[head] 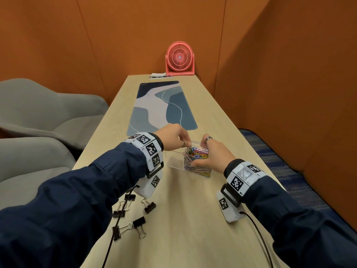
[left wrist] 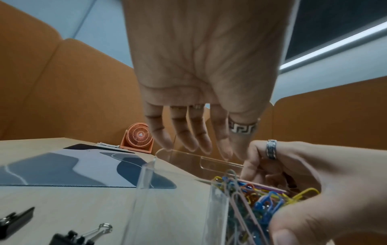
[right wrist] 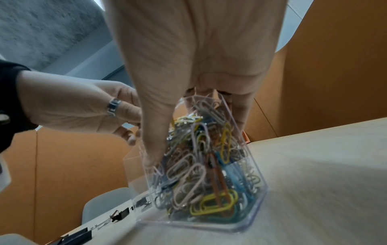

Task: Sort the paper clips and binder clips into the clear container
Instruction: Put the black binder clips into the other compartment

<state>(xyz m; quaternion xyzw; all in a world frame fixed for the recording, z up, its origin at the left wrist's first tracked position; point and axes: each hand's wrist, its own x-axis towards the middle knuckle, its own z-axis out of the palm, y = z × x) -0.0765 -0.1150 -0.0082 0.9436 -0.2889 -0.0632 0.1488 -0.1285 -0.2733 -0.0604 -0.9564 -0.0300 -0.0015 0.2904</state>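
Note:
A clear container [head: 174, 163] with two compartments stands on the wooden table. Its right compartment is packed with coloured paper clips [head: 197, 154]; the left one looks empty. My right hand [head: 211, 154] grips the filled compartment [right wrist: 240, 220], thumb on the near wall, fingers on the far side, over the paper clips [right wrist: 199, 174]. My left hand [head: 182, 142] reaches down from the left, and its fingertips [left wrist: 206, 147] and thumb pinch the container's far wall [left wrist: 209, 163]. Several black binder clips [head: 139, 223] lie loose on the table near my left forearm.
A blue patterned desk mat [head: 162, 107] lies beyond the container, with a pink fan [head: 180, 58] at the table's far end. Grey chairs [head: 44, 113] stand to the left, orange partition walls all round. Wrist-camera cables [head: 257, 229] trail over the near table.

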